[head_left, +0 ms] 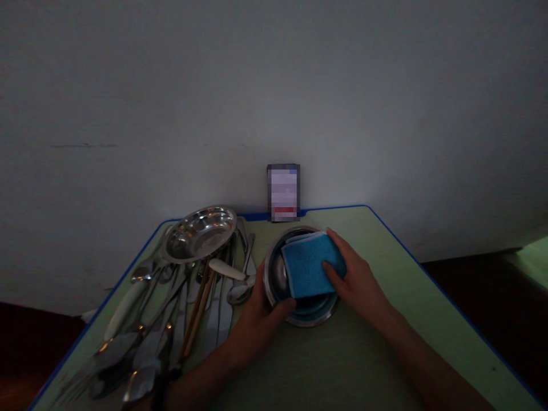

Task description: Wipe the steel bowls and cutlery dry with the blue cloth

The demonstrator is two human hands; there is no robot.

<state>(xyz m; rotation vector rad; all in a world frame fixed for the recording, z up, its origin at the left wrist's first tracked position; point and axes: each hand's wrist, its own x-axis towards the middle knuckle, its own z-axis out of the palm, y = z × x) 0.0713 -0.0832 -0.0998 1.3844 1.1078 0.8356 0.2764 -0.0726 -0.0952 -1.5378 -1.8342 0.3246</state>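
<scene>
A round steel bowl (274, 285) sits on the green table (377, 365) near its middle. My left hand (261, 314) grips the bowl's near-left rim, thumb hooked over the edge. My right hand (357, 279) presses a folded blue cloth (309, 264) down into the bowl, fingers closed over the cloth's right side. The cloth covers most of the bowl's inside.
A shiny steel plate (201, 233) rests at the back left, over a pile of spoons and other cutlery (171, 308) along the left side. A small blurred box (283, 193) stands against the white wall. The table has a blue edge (411, 257).
</scene>
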